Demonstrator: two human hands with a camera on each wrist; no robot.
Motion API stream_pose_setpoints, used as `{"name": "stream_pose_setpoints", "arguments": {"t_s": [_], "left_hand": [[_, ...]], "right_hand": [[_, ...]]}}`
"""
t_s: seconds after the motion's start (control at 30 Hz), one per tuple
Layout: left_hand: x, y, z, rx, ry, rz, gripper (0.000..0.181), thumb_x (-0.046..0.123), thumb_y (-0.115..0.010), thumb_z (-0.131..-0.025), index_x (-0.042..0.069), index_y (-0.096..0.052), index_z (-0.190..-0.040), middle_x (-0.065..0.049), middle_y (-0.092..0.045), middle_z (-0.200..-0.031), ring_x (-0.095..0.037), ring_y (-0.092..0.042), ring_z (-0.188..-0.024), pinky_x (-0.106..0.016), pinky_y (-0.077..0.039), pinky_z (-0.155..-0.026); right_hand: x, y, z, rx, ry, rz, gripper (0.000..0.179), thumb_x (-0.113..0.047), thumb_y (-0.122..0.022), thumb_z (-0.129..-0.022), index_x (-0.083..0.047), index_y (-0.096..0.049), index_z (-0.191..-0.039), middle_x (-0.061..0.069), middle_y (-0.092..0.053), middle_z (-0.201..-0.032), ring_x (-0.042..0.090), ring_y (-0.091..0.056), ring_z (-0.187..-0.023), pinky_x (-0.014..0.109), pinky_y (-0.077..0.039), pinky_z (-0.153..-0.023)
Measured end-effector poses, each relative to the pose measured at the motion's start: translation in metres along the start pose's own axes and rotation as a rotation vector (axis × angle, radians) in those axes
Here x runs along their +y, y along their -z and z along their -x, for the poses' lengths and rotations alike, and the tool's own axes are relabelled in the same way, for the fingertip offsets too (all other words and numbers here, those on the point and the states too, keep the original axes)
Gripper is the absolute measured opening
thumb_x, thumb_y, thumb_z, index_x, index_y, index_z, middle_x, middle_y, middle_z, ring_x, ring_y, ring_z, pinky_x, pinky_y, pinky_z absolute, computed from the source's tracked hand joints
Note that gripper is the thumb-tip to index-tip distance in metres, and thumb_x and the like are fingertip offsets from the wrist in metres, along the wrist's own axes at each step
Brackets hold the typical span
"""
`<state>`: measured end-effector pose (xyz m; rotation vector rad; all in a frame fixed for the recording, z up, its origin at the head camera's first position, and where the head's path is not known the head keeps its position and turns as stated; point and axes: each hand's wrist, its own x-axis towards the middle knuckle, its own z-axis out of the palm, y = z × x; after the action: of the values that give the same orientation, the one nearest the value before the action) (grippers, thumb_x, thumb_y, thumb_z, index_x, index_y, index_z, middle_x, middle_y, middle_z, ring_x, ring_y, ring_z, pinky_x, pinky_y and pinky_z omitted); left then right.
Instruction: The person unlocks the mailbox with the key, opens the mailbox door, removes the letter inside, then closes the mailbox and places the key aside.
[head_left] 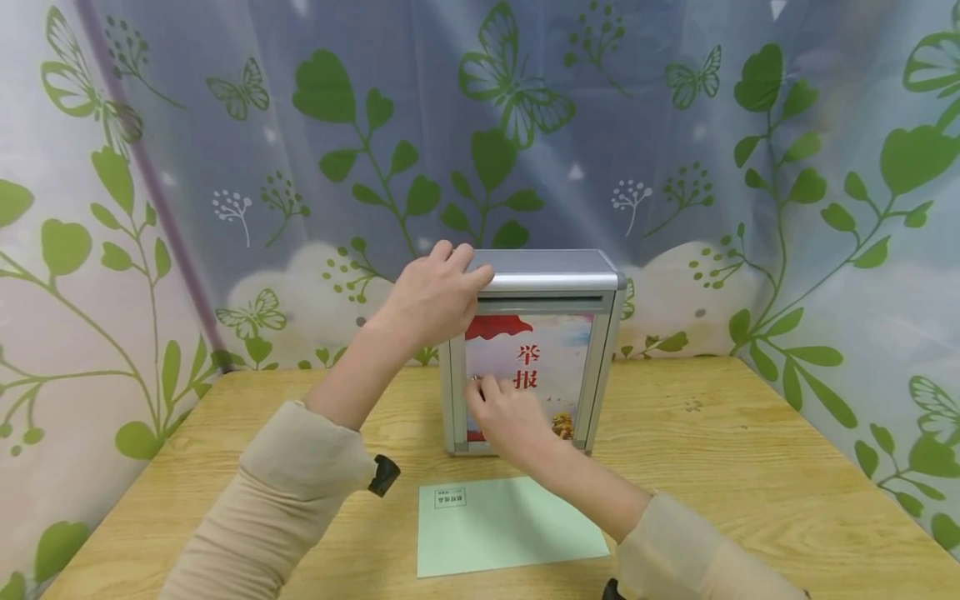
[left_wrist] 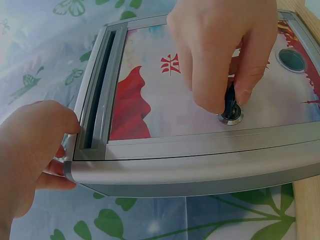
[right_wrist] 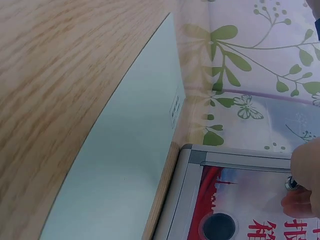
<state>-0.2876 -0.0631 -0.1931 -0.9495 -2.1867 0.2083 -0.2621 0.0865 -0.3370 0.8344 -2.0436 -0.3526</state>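
Observation:
A silver-framed report box (head_left: 551, 264) stands upright on the table, with a slot (head_left: 540, 298) near its top and red Chinese characters on its front panel. My left hand (head_left: 435, 298) grips its upper left corner, with the thumb on the front edge and fingers behind, as the left wrist view shows. At the panel's left side, my right hand (head_left: 513, 421) pinches a small black-headed key (left_wrist: 230, 100) in the round metal lock (left_wrist: 231, 120). The right wrist view catches only part of that hand by the lock.
A pale green envelope (head_left: 502, 533) with a small printed box lies flat in front of the report box. The wooden table (head_left: 720, 483) extends to both sides. Behind it hangs a curtain (head_left: 420, 125) with green leaves and butterflies. A round dark window (left_wrist: 291, 60) sits low in the panel.

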Motion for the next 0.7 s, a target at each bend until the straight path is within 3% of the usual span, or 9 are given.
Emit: {"name": "stream_pose_setpoints", "arguments": {"t_s": [0.2,0.5,0.57,0.7], "left_hand": [[0.0002,-0.0019,-0.0001,0.022,-0.002,-0.004,0.003,0.006,-0.053,-0.085,0.008,-0.053,-0.087,-0.010,-0.047,-0.084,-0.026,-0.041,-0.073,-0.028,-0.040,-0.049],[0.0013,-0.0004,0.0006,0.005,0.002,0.000,0.006,0.007,-0.051,-0.087,0.008,-0.055,-0.091,-0.010,-0.047,-0.087,-0.026,-0.041,-0.074,-0.028,-0.041,-0.051],[0.0014,-0.0001,0.0005,0.008,0.005,0.000,0.006,0.007,-0.052,-0.086,0.008,-0.055,-0.091,-0.010,-0.047,-0.086,-0.026,-0.041,-0.074,-0.028,-0.041,-0.051],[0.0014,-0.0008,0.0005,0.012,0.009,0.011,0.006,0.006,-0.052,-0.086,0.008,-0.055,-0.091,-0.010,-0.047,-0.086,-0.026,-0.040,-0.073,-0.028,-0.040,-0.050]], "right_hand": [[-0.0004,0.0005,-0.0007,0.015,0.063,0.097,0.022,-0.017,-0.069,-0.083,-0.003,-0.063,-0.098,0.008,-0.058,-0.082,0.016,-0.057,-0.060,0.020,-0.043,-0.039],[-0.0015,0.0035,-0.0014,0.044,0.137,0.237,0.016,-0.017,-0.062,-0.086,-0.005,-0.067,-0.095,0.006,-0.061,-0.081,0.014,-0.057,-0.061,0.018,-0.043,-0.042],[0.0002,0.0042,-0.0020,0.036,0.140,0.207,0.016,-0.016,-0.062,-0.085,-0.004,-0.066,-0.094,0.006,-0.061,-0.080,0.014,-0.056,-0.060,0.019,-0.044,-0.044],[0.0045,0.0019,-0.0004,0.026,0.066,0.005,0.019,-0.018,-0.069,-0.081,-0.002,-0.062,-0.089,0.005,-0.055,-0.074,0.015,-0.053,-0.056,0.020,-0.041,-0.040]]}}
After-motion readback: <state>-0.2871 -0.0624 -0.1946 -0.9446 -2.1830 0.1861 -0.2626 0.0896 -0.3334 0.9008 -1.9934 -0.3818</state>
